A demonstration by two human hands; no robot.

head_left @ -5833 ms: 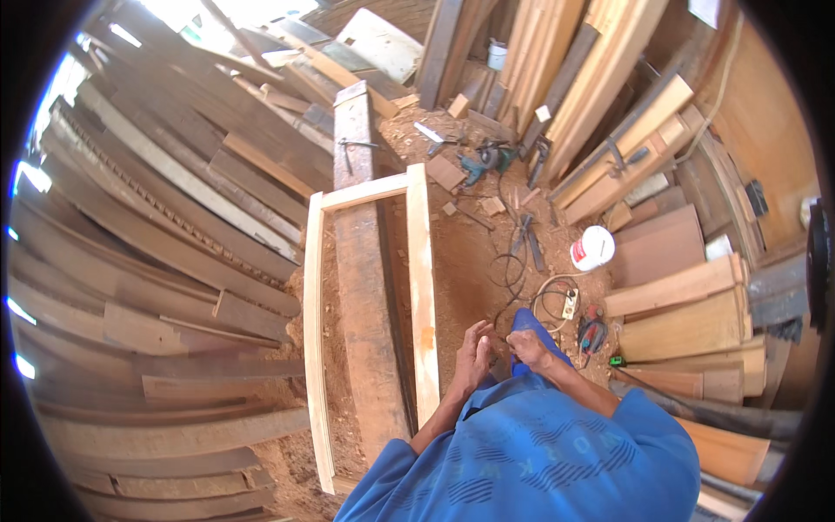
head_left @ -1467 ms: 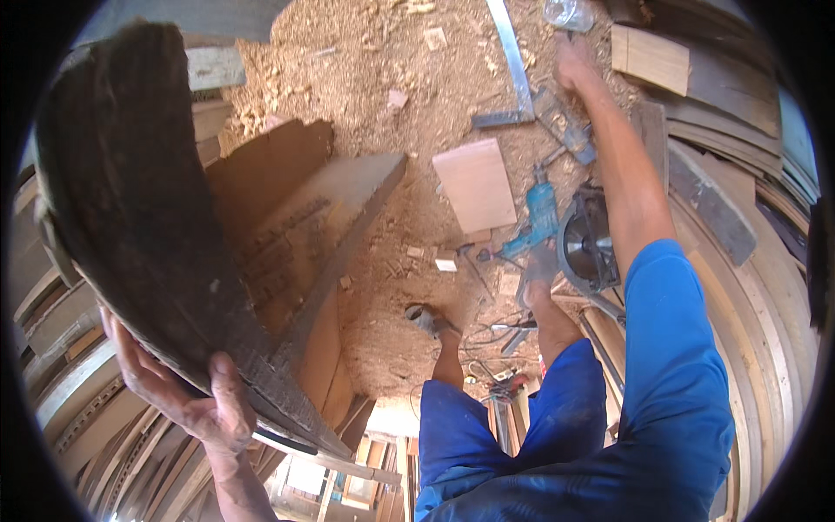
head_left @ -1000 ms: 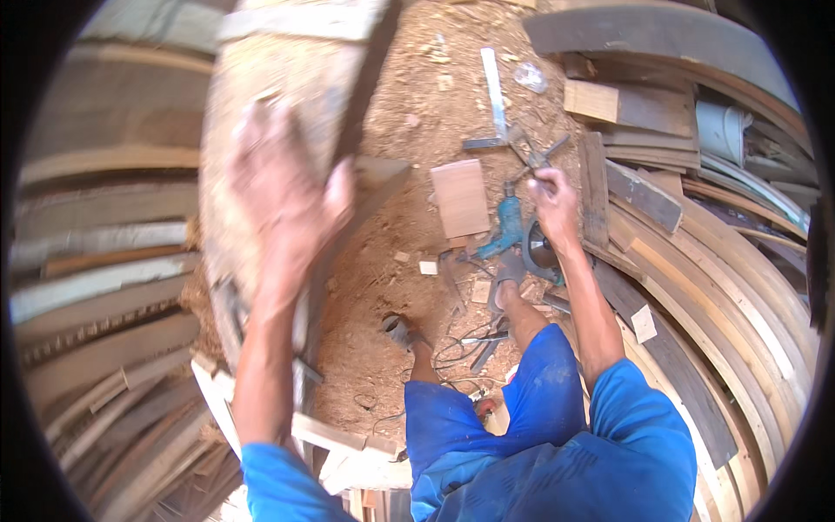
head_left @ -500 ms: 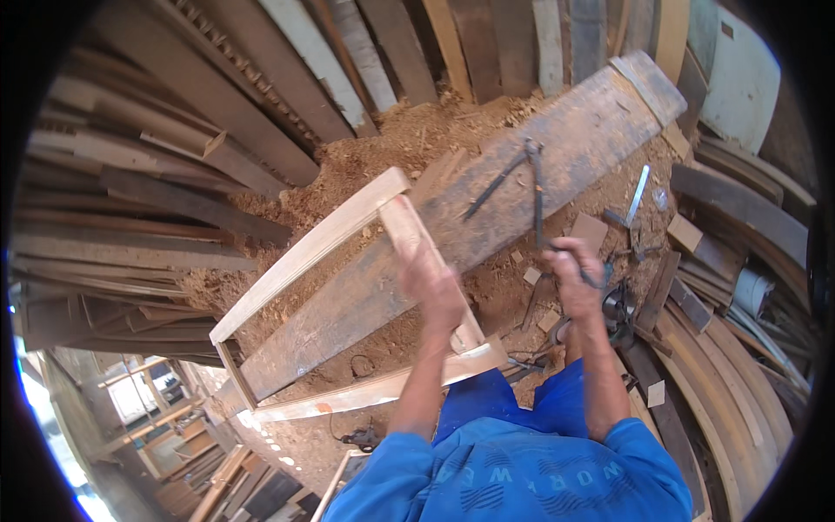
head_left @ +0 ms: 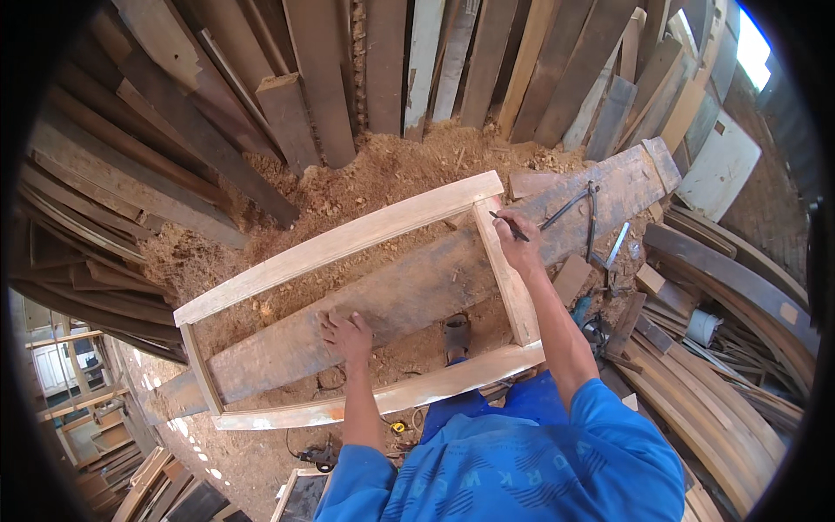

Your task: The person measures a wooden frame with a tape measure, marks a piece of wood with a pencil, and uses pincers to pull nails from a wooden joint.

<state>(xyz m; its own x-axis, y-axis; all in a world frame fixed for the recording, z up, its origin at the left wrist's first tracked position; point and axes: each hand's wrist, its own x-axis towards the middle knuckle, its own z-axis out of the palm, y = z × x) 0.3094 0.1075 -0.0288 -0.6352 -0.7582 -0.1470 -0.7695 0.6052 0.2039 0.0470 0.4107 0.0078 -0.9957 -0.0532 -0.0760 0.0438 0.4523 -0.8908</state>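
Note:
A pale wooden frame (head_left: 339, 244), with two long curved rails and short crosspieces, lies over a long worn plank (head_left: 417, 300). My right hand (head_left: 522, 252) is closed on a thin dark pencil-like marker (head_left: 517, 230), at the upper end of the frame's right crosspiece (head_left: 506, 278). Its exact kind is too small to tell. My left hand (head_left: 350, 337) rests on the plank inside the frame, fingers spread, holding nothing. Beyond my right hand, long-legged dark pincers (head_left: 591, 222) lie spread on the plank.
Sawdust and shavings (head_left: 383, 170) cover the ground. Tall boards (head_left: 383, 70) lean along the far side and left. At right are wood offcuts (head_left: 571, 278), a metal square (head_left: 617, 244) and stacked curved timbers (head_left: 696, 391). A power tool (head_left: 322, 457) sits near the front rail.
My right hand has left the pincers' side and moved onto the frame's right crosspiece with the marker. My left hand has gone from above that crosspiece down onto the plank. The view has shifted.

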